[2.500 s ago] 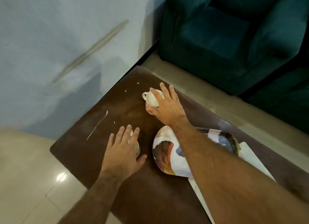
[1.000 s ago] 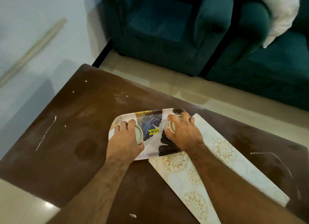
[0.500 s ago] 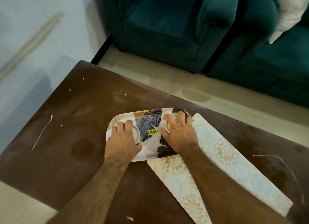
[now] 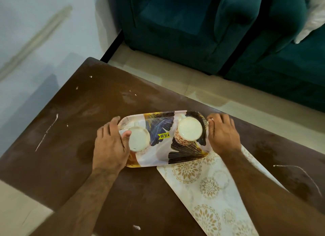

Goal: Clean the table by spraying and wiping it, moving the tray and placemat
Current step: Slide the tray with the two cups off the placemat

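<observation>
A patterned tray (image 4: 158, 153) lies on the brown table (image 4: 84, 109), its right end resting on a white placemat (image 4: 202, 183) with gold flowers. Two white cups stand upside down on the tray, one at the left (image 4: 139, 140) and one at the right (image 4: 189, 131). My left hand (image 4: 110, 146) grips the tray's left end, thumb on top beside the left cup. My right hand (image 4: 222, 133) holds the tray's right end, fingers curled at the rim. No spray bottle or cloth is in view.
White streaks mark the table at the left (image 4: 46, 132) and right (image 4: 299, 170), and a white scrap (image 4: 136, 227) lies near the front edge. A teal sofa (image 4: 184, 24) with a white pillow (image 4: 314, 15) stands beyond the table. A pale wall is at the left.
Both hands carried the cups onto the tray, then let go of them. They have now moved outward to the tray's two ends.
</observation>
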